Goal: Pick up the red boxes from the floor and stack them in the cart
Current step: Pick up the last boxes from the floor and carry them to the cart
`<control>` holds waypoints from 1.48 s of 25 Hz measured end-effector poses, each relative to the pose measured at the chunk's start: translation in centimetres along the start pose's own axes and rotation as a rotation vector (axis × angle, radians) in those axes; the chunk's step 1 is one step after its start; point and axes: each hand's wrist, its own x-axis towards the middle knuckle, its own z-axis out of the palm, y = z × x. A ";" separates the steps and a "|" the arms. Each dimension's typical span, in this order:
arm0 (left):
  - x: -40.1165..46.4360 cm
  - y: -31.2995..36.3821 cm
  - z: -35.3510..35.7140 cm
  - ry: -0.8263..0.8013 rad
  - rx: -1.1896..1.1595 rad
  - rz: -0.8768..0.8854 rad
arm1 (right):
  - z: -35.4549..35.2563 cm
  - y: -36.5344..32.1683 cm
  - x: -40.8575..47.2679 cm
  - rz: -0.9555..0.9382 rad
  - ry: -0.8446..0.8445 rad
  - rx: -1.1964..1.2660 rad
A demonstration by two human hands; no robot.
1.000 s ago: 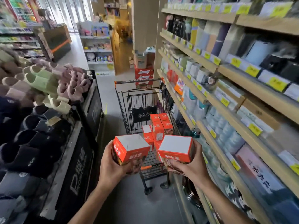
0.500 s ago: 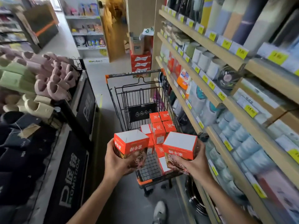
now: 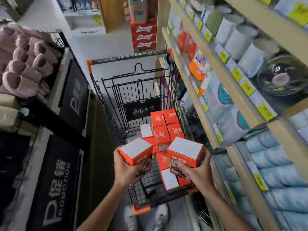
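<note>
Holding one red box in each hand, I have both loads above the near end of the cart (image 3: 133,84). The left hand (image 3: 126,169) grips the left box (image 3: 135,153) from below, fingers curled round its lower printed face. The right hand (image 3: 198,170) clamps the right box (image 3: 185,151) the same way, thumb on the near side.

I judge the cartons light and stiff: each sits in a single hand without sagging. The printed card looks smooth, so a slip is possible; the best hold is across two opposite side faces, not the white top panel.

Both forearms reach forward and slightly inward, wrists bent up, boxes level with each other and just apart. Beyond and below the hands, the stacked boxes (image 3: 162,134) fill the far right part of the basket.
</note>
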 end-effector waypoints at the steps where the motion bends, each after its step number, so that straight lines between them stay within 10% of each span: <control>1: 1.2 -0.7 0.8 -0.010 0.005 -0.015 | 0.4 0.5 0.8 0.018 0.004 -0.013; 28: 8.7 -21.2 18.4 0.270 0.136 -0.461 | 9.2 14.6 5.9 0.239 0.301 -0.079; 37: 10.1 -23.4 17.1 0.043 0.147 -0.317 | 10.5 17.9 6.5 0.227 0.336 -0.034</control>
